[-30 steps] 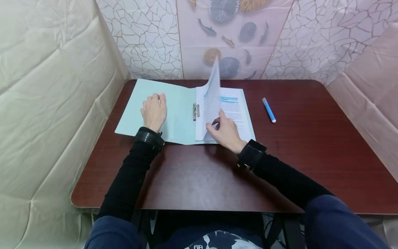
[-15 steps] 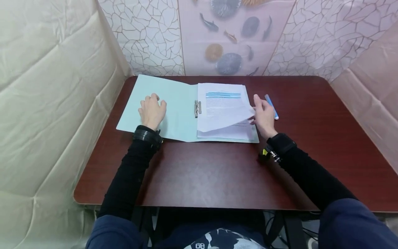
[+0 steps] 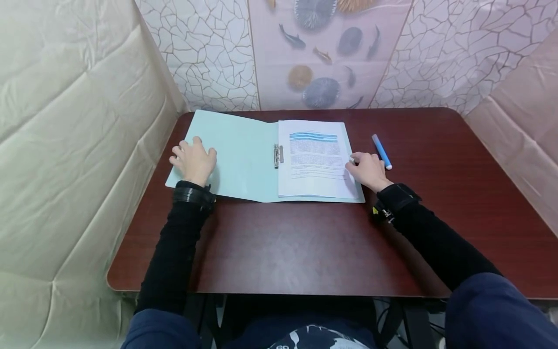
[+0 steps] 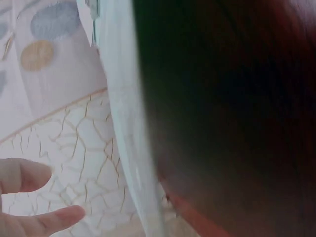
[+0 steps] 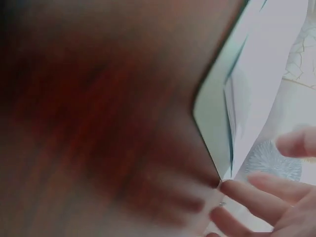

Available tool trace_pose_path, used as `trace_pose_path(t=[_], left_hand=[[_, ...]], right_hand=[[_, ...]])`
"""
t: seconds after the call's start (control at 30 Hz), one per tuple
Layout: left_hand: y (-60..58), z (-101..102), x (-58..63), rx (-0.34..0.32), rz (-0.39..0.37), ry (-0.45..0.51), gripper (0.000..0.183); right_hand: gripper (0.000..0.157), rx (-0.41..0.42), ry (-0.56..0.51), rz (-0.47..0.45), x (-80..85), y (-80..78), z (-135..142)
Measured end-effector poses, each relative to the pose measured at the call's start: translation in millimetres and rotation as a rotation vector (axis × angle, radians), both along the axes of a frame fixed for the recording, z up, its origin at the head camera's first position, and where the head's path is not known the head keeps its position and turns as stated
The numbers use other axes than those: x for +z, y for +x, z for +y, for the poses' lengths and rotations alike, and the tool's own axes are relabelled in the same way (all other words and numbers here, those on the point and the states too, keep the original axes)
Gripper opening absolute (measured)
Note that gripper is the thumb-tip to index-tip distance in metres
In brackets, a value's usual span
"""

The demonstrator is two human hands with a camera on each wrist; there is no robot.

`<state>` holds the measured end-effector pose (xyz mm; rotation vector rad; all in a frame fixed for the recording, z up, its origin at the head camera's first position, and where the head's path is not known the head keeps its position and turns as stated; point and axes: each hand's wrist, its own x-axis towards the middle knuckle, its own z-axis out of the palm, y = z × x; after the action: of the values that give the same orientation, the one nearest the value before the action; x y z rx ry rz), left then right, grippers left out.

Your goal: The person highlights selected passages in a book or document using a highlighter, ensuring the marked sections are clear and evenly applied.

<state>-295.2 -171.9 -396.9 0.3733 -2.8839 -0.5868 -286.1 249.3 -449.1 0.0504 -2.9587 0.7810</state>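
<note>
A pale green file folder (image 3: pixel 235 157) lies opened flat on the table, with a metal clip (image 3: pixel 276 156) beside its fold. Printed sheets of paper (image 3: pixel 314 182) with blue-highlighted lines at the top lie flat on its right half. My left hand (image 3: pixel 194 161) is over the left cover near its outer edge, fingers spread and slightly bent; in the left wrist view thumb and finger stand apart with nothing between them. My right hand (image 3: pixel 370 169) is at the right edge of the sheets. In the right wrist view its loosely extended fingers (image 5: pixel 256 200) reach the folder's edge.
A blue marker (image 3: pixel 382 152) lies just beyond the right hand on the dark red-brown table (image 3: pixel 287 247). Quilted cream fabric (image 3: pixel 65 169) hangs along the left side, and a patterned covering (image 3: pixel 209 58) stands behind the table's far edge.
The top sheet, first raised upright, has come down flat onto the right-hand stack. My right hand moved right and released it; my left hand slid left toward the cover's edge.
</note>
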Motion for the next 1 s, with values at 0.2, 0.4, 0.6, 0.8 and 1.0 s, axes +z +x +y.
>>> trace_pose_path(t=[0.2, 0.4, 0.6, 0.8, 1.0], left_hand=[[6.3, -18, 7.3, 0.018, -0.138, 0.105, 0.068], [10.7, -26, 17.3, -0.010, -0.097, 0.174, 0.067], [18.8, -17, 37.7, -0.054, 0.055, 0.172, 0.057], [29.1, -2, 62.3, -0.127, 0.257, 0.238, 0.047], [34.9, 21, 83.1, -0.259, 0.417, 0.340, 0.041]], right_hand=[[0.021, 0.012, 0.083, -0.008, 2.2, -0.6, -1], [0.022, 0.018, 0.118, -0.075, 4.2, -1.2, -2], [0.052, 0.019, 0.111, -0.160, 6.5, -0.9, -4], [0.047, 0.025, 0.107, -0.136, 7.1, -2.9, -4], [0.034, 0.044, 0.097, -0.110, 9.1, -4.0, -3]])
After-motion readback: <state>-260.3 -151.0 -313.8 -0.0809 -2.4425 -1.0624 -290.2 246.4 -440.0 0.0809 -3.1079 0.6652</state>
